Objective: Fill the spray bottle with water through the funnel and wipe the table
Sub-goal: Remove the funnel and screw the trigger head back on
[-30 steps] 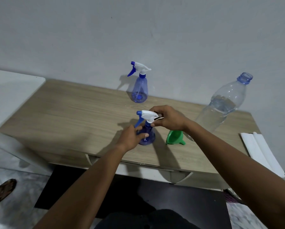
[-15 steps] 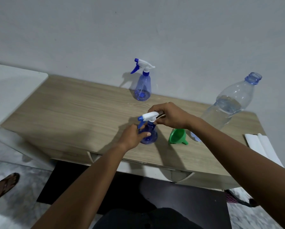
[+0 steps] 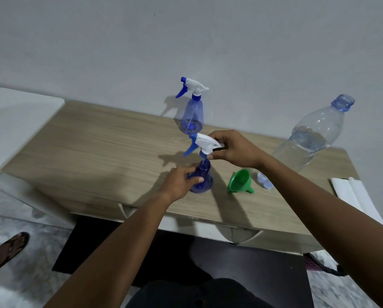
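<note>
A small blue spray bottle (image 3: 202, 180) stands near the front of the wooden table (image 3: 101, 152), its neck open. My left hand (image 3: 180, 181) grips its body. My right hand (image 3: 235, 148) holds the white and blue trigger head (image 3: 202, 145) just above the neck, lifted off. A green funnel (image 3: 240, 181) lies on its side to the right of the bottle. A large clear water bottle (image 3: 312, 138), uncapped and partly full, stands at the right.
A second blue spray bottle (image 3: 192, 112) stands at the back by the wall. A small clear cap (image 3: 264, 181) lies beside the funnel. Folded white cloths (image 3: 352, 196) rest on the table's right end. A white surface (image 3: 14, 121) adjoins the left. A sandalled foot (image 3: 5, 250) is on the floor.
My right hand has lifted the trigger head up off the small bottle's neck, while my left hand keeps hold of the bottle. The camera view has shifted slightly.
</note>
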{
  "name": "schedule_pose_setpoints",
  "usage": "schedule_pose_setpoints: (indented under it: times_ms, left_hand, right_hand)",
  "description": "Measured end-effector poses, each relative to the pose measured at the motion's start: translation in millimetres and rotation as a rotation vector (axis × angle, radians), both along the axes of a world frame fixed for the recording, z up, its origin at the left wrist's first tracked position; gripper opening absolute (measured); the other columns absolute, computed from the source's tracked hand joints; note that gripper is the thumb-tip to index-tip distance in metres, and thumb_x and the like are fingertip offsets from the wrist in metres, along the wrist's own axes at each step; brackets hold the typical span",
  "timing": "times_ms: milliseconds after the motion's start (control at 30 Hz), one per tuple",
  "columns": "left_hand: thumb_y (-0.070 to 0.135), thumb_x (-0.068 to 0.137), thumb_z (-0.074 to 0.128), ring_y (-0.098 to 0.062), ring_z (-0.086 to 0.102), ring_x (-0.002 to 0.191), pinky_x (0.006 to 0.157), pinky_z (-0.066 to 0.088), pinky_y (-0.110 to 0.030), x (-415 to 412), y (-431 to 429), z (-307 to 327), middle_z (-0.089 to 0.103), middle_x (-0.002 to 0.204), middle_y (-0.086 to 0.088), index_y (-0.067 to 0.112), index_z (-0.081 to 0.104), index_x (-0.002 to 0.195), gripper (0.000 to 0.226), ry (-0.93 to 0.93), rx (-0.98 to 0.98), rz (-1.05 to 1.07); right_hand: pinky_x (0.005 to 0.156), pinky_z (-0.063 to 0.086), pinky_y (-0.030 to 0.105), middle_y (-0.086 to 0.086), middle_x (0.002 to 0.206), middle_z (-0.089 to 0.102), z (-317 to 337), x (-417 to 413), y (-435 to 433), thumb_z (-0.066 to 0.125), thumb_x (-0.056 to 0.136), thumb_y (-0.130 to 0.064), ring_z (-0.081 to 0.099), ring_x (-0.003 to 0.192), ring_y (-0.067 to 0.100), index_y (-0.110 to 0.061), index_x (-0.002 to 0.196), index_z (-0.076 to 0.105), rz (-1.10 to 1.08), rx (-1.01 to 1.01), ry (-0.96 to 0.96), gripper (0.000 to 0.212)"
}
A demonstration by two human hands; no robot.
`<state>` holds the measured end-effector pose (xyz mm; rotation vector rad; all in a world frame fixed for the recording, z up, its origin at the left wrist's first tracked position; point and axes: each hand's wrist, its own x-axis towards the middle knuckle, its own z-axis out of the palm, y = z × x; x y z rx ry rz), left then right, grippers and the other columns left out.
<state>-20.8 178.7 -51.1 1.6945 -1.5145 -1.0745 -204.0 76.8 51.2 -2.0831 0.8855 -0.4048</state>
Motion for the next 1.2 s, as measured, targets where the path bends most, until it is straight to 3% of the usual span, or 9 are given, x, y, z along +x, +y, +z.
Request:
schedule_pose_setpoints:
  times_ms: [67,200,267,500,633,800,1000,1133,1200]
  left_hand:
    - [0.041,0.083,0.072,-0.011,0.065,0.116,0.102,0.051,-0.036,1,-1,0,0.071,0.125,0.011,0.029,0.071,0.125,0.043,0.000,-0.015,0.008]
    - [0.028,0.089,0.074,-0.011,0.068,0.108,0.097,0.053,-0.034,0,-1,1,0.074,0.118,0.007,0.026,0.071,0.126,0.037,0.001,-0.020,-0.002]
    - [0.026,0.090,0.073,-0.011,0.069,0.101,0.093,0.053,-0.034,0,-1,1,0.077,0.108,0.005,0.026,0.071,0.125,0.035,0.012,-0.025,-0.005]
    - [0.025,0.092,0.072,0.000,0.059,0.076,0.068,0.040,-0.015,1,-1,-2,0.065,0.079,0.019,0.024,0.071,0.122,0.031,-0.004,-0.010,0.012]
    - [0.025,0.091,0.072,-0.008,0.062,0.083,0.071,0.040,-0.015,0,-1,-2,0.068,0.086,0.011,0.023,0.069,0.126,0.035,0.031,0.010,0.018]
    - [0.024,0.089,0.075,-0.013,0.066,0.110,0.099,0.050,-0.034,-1,0,-3,0.072,0.117,0.005,0.023,0.064,0.133,0.045,0.104,0.039,0.043]
    - [0.023,0.090,0.075,-0.009,0.059,0.120,0.090,0.040,-0.021,0,0,-1,0.062,0.137,0.005,0.018,0.058,0.140,0.054,0.118,0.062,0.066]
    - [0.023,0.090,0.075,-0.007,0.060,0.113,0.089,0.040,-0.021,0,0,0,0.066,0.133,0.001,0.020,0.057,0.141,0.053,0.097,0.051,0.038]
    - [0.022,0.090,0.074,-0.003,0.057,0.110,0.089,0.040,-0.021,1,0,2,0.064,0.128,0.009,0.021,0.057,0.141,0.054,0.110,0.059,0.029]
  right_hand:
    - [0.074,0.049,0.018,-0.009,0.086,0.071,1,-1,-1,0.084,0.079,-0.006,0.063,0.075,0.000,-0.026,0.096,0.069,-0.027,0.008,-0.015,0.029]
    - [0.078,0.056,0.038,-0.006,0.087,0.075,-15,-10,3,0.086,0.076,-0.020,0.070,0.080,0.013,-0.032,0.092,0.069,-0.068,0.033,0.050,0.026]
    - [0.077,0.054,0.037,-0.010,0.084,0.074,-22,-12,7,0.086,0.076,-0.018,0.068,0.077,0.009,-0.033,0.092,0.069,-0.073,0.026,0.070,0.027]
    - [0.075,0.056,0.042,-0.013,0.084,0.071,-10,2,8,0.077,0.074,-0.039,0.064,0.080,0.012,-0.040,0.099,0.070,0.030,-0.198,0.327,0.027]
    - [0.076,0.055,0.041,-0.010,0.084,0.070,-5,7,4,0.078,0.076,-0.031,0.061,0.080,0.011,-0.037,0.099,0.070,0.086,-0.224,0.377,0.024]
    - [0.078,0.051,0.034,-0.009,0.087,0.071,1,10,4,0.081,0.081,-0.025,0.060,0.081,0.011,-0.032,0.102,0.074,0.127,-0.230,0.428,0.023]
    - [0.078,0.053,0.037,-0.006,0.096,0.073,-2,11,6,0.079,0.081,-0.028,0.064,0.088,0.017,-0.033,0.104,0.073,0.127,-0.228,0.480,0.024]
    - [0.071,0.036,0.028,0.003,0.105,0.067,-3,14,8,0.078,0.085,-0.022,0.057,0.089,0.020,-0.013,0.107,0.071,0.188,-0.294,0.521,0.024]
    - [0.073,0.043,0.033,0.006,0.101,0.066,0,17,8,0.078,0.085,-0.022,0.059,0.090,0.025,-0.010,0.104,0.070,0.214,-0.316,0.535,0.024]
